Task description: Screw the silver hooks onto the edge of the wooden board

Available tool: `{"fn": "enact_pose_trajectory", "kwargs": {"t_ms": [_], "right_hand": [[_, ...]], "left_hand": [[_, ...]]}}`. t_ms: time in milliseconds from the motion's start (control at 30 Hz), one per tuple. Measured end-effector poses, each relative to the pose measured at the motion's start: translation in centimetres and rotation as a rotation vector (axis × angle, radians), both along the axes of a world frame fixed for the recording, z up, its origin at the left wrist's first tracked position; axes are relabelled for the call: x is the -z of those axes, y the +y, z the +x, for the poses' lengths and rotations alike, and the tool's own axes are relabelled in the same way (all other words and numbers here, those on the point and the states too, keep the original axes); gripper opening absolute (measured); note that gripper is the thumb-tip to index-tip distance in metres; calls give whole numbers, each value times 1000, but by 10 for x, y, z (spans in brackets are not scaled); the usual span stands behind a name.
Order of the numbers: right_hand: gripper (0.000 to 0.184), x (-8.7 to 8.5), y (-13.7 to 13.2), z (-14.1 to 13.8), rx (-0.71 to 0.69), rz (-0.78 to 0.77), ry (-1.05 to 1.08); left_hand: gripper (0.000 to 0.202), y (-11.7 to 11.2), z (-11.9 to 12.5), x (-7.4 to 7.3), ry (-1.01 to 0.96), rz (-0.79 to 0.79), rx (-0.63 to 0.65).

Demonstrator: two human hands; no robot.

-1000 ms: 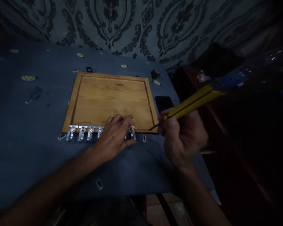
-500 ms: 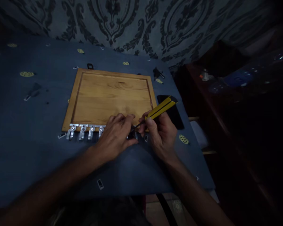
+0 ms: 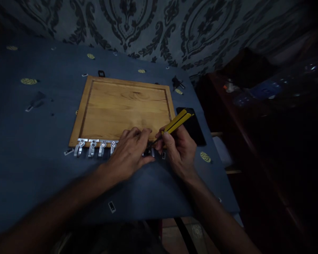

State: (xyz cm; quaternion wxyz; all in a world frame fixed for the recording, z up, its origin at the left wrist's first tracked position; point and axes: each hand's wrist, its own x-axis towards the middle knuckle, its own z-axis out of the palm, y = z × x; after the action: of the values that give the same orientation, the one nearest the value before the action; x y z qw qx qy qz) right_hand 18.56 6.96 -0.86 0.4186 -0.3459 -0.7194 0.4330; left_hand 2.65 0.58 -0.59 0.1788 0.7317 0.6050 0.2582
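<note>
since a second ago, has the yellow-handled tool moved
Yes: the yellow-handled tool has moved left relative to the wooden board, from near its right corner to the right end of the metal hooks.

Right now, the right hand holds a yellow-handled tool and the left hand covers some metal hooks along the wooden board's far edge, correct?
Wrong edge: in the head view, the metal hooks line the near edge of the wooden board. The right hand does hold the yellow-handled tool and the left hand covers some hooks.
</note>
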Motion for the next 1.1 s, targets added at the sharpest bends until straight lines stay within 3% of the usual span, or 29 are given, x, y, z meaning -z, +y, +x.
{"fn": "enact_pose_trajectory", "kwargs": {"t_ms": [1100], "right_hand": [[20, -1, -5, 2, 32, 16, 70]], "left_hand": [[61, 1, 1, -2, 10, -7, 2]]}}
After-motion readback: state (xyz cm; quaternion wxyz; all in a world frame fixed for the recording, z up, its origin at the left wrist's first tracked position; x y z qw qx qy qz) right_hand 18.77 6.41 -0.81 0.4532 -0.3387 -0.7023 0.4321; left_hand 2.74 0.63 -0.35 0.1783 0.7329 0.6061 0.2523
